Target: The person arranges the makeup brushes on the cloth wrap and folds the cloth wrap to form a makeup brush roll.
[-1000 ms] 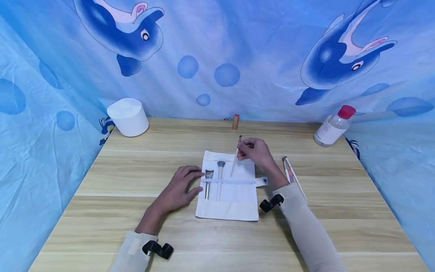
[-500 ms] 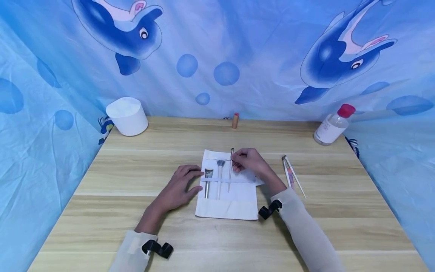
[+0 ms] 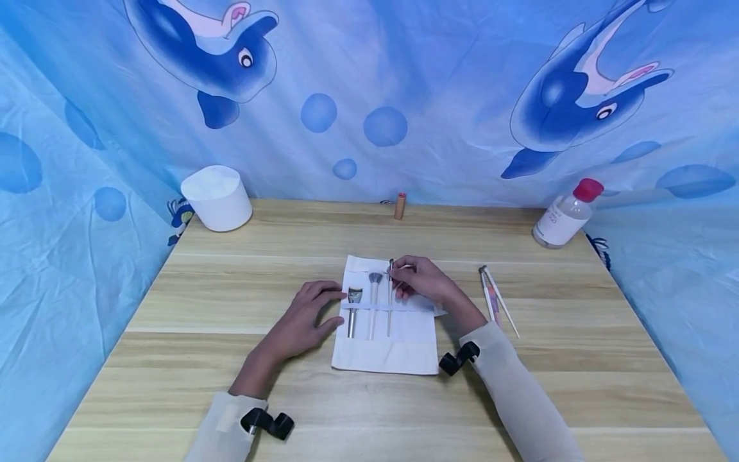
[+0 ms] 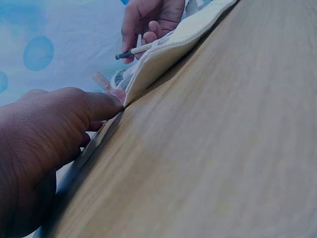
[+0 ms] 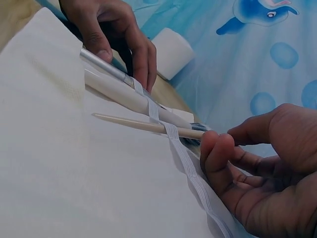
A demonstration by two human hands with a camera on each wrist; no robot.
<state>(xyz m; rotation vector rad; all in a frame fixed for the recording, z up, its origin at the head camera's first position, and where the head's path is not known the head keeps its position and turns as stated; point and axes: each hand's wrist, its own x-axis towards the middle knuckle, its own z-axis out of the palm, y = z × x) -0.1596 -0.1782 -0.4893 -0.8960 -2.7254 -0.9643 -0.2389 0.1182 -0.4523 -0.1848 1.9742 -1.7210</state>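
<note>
A white cloth brush roll (image 3: pixel 412 356) lies unrolled on the table, an elastic band (image 5: pixel 187 162) running across it. My right hand (image 3: pixel 424 280) pinches a thin makeup brush (image 5: pixel 131 122) near its dark-tipped end; the pale pointed handle passes beneath the band. To its left, a fluffy makeup brush (image 3: pixel 374 292) and a flat, silver-handled makeup brush (image 3: pixel 352 321) sit under the same band. My left hand (image 3: pixel 308 317) rests at the roll's left edge with relaxed fingers, and in the left wrist view a fingertip (image 4: pixel 116 96) touches the cloth's border.
Right of the roll, a few slim brushes (image 3: pixel 501 301) lie on the wooden table (image 3: pixel 231 308). Along the back stand a white cylindrical container (image 3: pixel 222 202), a small orange-brown tube (image 3: pixel 400 206) and a red-capped bottle (image 3: pixel 562 218). Blue printed cloth hangs behind.
My right hand has brought the thin makeup brush left and nearer to me, and its handle has slid under the elastic band. The left hand stays at the roll's edge.
</note>
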